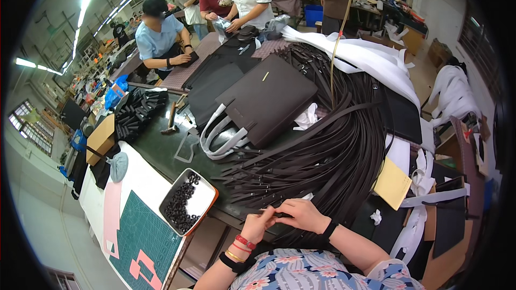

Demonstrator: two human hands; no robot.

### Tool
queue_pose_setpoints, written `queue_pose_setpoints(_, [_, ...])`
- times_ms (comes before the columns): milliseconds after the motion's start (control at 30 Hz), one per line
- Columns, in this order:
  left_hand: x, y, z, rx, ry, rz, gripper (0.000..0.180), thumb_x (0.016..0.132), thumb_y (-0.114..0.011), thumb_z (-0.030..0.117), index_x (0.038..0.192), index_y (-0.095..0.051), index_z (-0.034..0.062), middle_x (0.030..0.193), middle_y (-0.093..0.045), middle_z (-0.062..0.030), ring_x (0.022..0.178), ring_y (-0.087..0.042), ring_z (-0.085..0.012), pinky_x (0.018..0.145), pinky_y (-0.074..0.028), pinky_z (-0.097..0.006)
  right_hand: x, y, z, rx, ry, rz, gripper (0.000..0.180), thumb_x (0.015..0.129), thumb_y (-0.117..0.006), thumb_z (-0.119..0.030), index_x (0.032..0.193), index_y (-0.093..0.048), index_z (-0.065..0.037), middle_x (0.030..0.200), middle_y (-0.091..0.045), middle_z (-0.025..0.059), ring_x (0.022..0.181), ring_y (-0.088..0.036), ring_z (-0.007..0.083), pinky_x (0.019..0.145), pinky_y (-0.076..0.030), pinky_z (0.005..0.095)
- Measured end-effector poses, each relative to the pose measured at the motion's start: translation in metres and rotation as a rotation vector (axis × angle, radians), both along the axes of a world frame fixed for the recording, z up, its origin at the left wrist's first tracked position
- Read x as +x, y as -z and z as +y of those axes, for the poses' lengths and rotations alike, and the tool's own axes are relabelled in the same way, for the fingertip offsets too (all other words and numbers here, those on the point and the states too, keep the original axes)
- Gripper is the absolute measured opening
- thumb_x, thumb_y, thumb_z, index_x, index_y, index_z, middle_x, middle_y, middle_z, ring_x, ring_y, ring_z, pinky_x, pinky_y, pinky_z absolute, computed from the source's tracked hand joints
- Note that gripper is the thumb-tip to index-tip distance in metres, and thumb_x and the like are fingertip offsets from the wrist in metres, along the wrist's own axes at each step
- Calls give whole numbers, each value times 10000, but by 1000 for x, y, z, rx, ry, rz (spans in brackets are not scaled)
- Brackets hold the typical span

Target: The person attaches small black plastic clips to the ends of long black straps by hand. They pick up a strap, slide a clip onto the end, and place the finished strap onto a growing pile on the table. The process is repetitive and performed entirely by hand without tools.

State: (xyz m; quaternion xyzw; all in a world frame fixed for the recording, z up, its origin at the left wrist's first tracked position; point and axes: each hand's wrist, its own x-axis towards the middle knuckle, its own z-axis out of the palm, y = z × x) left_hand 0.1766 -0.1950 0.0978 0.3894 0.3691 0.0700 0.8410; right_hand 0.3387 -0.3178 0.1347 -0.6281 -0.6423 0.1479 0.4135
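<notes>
Both my hands meet in front of my body at the near edge of the dark strap pile [317, 166]. My left hand [258, 223] is closed, thumb and fingers pinched together. Close beside it, my right hand [302, 215] curls its fingers round a small dark piece [281, 215]. The fingers cover most of this piece, so its exact kind cannot be made out. Left of my hands stands a white tray with an orange outside [203, 197], holding many small black rings [181, 204]. Beyond the straps lies a dark brown handbag [271, 99] with its handles wrapped in pale material [209, 147].
A green cutting mat [142, 231] with pink templates [142, 268] lies at the left. A hammer [171, 118] and a heap of black rolled pieces [137, 113] are further back. At the right are a yellow pad [392, 183] and white strips [371, 62]. Several people work across the table.
</notes>
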Motion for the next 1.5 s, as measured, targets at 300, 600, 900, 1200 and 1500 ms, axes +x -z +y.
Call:
queue_pose_setpoints(300, [2,-9,-11,49,-53,50,368,929,-610,332,1015,-658,-23,935,-684,-113,825,-671,-174,742,-537,-242,-1,12,1,-43,-32,137,243,770,-696,-182,920,-579,-30,824,-640,125,746,-650,282,629,-511,357])
queue_pose_setpoints(600, [11,-14,-14,254,-169,83,317,934,-614,260,1011,-647,-46,895,-682,-116,759,-681,-176,658,-554,-229,8,19,6,-58,15,-188,265,744,-711,-208,933,-596,-63,831,-647,101,776,-648,260,663,-511,340])
queue_pose_setpoints(900, [1,99,47,-320,-291,-79,291,946,-581,153,1078,-520,-99,1130,-582,-196,1066,-594,-247,900,-535,-282,51,53,-23,-298,108,-429,111,728,-619,-68,838,-628,-57,889,-614,77,858,-613,270,740,-523,346])
queue_pose_setpoints(1200, [2,118,-11,757,510,101,221,842,-691,136,1021,-643,16,947,-695,-88,859,-667,-150,768,-526,-278,-9,141,-17,-394,-119,-711,104,782,-588,-218,812,-662,-150,787,-616,3,813,-603,200,748,-425,359])
queue_pose_setpoints(1500, [-10,60,4,630,816,188,237,944,-580,244,978,-676,29,768,-688,-38,662,-643,-100,622,-515,-238,-7,68,-10,-244,-206,-374,295,800,-652,-358,1009,-578,-163,798,-574,28,819,-614,222,698,-452,360])
